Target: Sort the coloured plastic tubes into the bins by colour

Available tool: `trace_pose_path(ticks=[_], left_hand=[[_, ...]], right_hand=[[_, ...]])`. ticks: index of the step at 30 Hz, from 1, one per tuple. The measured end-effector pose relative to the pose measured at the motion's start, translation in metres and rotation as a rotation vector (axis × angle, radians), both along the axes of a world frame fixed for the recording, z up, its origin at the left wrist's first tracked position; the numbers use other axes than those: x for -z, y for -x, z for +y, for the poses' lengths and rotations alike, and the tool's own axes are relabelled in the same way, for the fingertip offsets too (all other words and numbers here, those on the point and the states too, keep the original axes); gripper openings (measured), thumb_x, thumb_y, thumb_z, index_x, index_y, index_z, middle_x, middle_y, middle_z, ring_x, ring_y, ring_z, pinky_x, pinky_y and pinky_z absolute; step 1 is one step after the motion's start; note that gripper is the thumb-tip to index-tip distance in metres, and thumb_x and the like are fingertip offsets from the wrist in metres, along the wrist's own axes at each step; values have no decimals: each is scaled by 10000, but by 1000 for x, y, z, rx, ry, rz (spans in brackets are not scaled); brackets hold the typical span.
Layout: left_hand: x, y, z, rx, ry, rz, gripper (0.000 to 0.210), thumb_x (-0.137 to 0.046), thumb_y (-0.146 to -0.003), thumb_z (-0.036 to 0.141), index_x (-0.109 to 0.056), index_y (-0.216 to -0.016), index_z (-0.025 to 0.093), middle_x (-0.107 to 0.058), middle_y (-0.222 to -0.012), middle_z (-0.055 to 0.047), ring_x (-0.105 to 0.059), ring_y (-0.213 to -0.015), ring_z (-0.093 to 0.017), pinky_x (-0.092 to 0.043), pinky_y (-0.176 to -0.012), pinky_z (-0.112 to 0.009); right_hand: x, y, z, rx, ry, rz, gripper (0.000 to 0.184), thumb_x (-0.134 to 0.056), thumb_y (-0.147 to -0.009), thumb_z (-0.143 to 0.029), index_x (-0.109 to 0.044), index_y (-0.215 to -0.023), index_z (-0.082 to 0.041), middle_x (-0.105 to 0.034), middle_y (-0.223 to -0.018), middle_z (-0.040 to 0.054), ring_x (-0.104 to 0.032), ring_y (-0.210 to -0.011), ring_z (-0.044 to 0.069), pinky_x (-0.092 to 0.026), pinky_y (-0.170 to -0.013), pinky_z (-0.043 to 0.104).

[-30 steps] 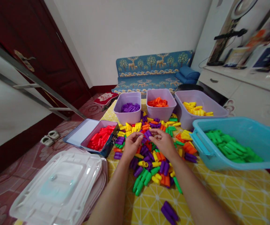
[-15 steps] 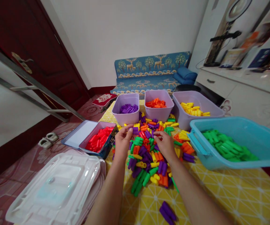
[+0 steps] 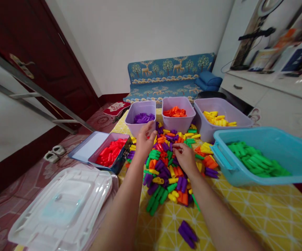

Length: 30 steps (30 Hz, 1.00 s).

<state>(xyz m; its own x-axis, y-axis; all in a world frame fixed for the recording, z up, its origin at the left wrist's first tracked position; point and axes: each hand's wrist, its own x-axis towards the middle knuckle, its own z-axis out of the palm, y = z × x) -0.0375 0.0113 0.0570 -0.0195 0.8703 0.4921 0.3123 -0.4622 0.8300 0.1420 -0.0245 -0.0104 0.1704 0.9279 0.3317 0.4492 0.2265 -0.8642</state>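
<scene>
My left hand (image 3: 144, 142) is raised at the front of the lilac bin (image 3: 133, 128) that holds purple plastic pieces (image 3: 144, 118). Its fingers are apart, and nothing shows between them. Over the mixed pile of plastic pieces (image 3: 162, 169), my right hand (image 3: 185, 157) has its fingers curled together at the tips. A purple piece (image 3: 171, 146) is right by those fingertips; whether they grip it is unclear. Green, yellow, orange, red and purple tube-like pieces make up the pile.
Lilac bins of orange pieces (image 3: 175, 112) and yellow pieces (image 3: 217, 119) stand behind the pile. A turquoise tub (image 3: 234, 179) of green pieces is right; an open tin (image 3: 119, 164) of red pieces is left. Clear lids (image 3: 88, 212) lie nearer. Two joined purple pieces (image 3: 187, 234) lie in front.
My left hand has risen from the pile toward the purple pieces' bin, and its fingers have spread. My right hand stays over the pile, almost unmoved. The view has shifted slightly.
</scene>
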Motion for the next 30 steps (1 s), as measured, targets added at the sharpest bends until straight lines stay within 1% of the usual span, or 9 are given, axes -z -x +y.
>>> trace_pose_path(ticks=[2,5,9,11,14,17,21,25,30], left_hand=[[22,-7,-9,-68,21,241,423,-561,-835,226,-570,-1254,168,-611,-1229,-128,-547,-1184,-255,-401,-1056,-422],[44,-16,-16,-184,96,514,586,-624,-772,221,-494,-1336,131,-491,-1350,-192,-441,-1288,-317,-351,-1085,-466],[45,-18,-15,-204,163,679,647,-657,-710,226,-500,-1338,197,-519,-1294,-169,-505,-1208,-328,-410,-1018,-478],[38,-14,-16,-117,162,661,644,-639,-678,155,-524,-1308,222,-582,-1206,-124,-565,-1122,-281,-450,-978,-423],[31,-8,-21,121,128,593,595,-607,-637,66,-603,-1209,226,-634,-1146,-76,-595,-1068,-235,-462,-968,-366],[34,-5,-29,290,117,503,501,-585,-647,41,-666,-1111,214,-660,-1144,-62,-600,-1078,-224,-443,-999,-368],[48,-6,-33,181,135,262,420,-553,-721,57,-648,-1113,172,-674,-1143,-77,-608,-1092,-211,-443,-1002,-367],[55,-8,-33,123,143,131,324,-600,-730,96,-665,-1042,155,-705,-1042,-74,-644,-1003,-204,-479,-941,-339],[55,-9,-34,153,131,129,243,-632,-740,146,-689,-975,158,-724,-948,-50,-665,-880,-184,-512,-855,-310]], right_hand=[[1,0,0,-10,11,32,210,-539,-760,-269,-678,-893,-184,-706,-872,61,-650,-691,189,-525,-693,337],[1,0,0,-15,21,48,208,-545,-757,-277,-673,-892,-184,-709,-870,60,-653,-688,191,-530,-683,337],[1,0,0,-23,21,51,214,-548,-758,-285,-670,-901,-182,-713,-884,62,-654,-690,190,-533,-685,337],[2,0,1,-27,29,58,223,-548,-762,-290,-669,-913,-179,-715,-882,63,-656,-692,190,-533,-685,335],[3,1,1,-28,31,76,248,-543,-763,-286,-666,-949,-178,-716,-902,63,-654,-697,181,-530,-683,323],[-2,3,-1,-71,25,84,327,-539,-736,-235,-647,-1041,-186,-707,-990,55,-636,-680,149,-523,-680,298],[-14,6,-9,-162,61,-2,381,-526,-695,-169,-655,-1053,-200,-705,-960,24,-595,-629,120,-499,-647,263],[-20,10,-13,-183,52,-149,365,-609,-739,-288,-653,-1092,-208,-673,-819,9,-557,-583,133,-474,-601,272],[-18,9,-11,-193,-102,-145,205,-610,-795,-336,-688,-916,-190,-660,-903,53,-619,-798,185,-490,-737,306]])
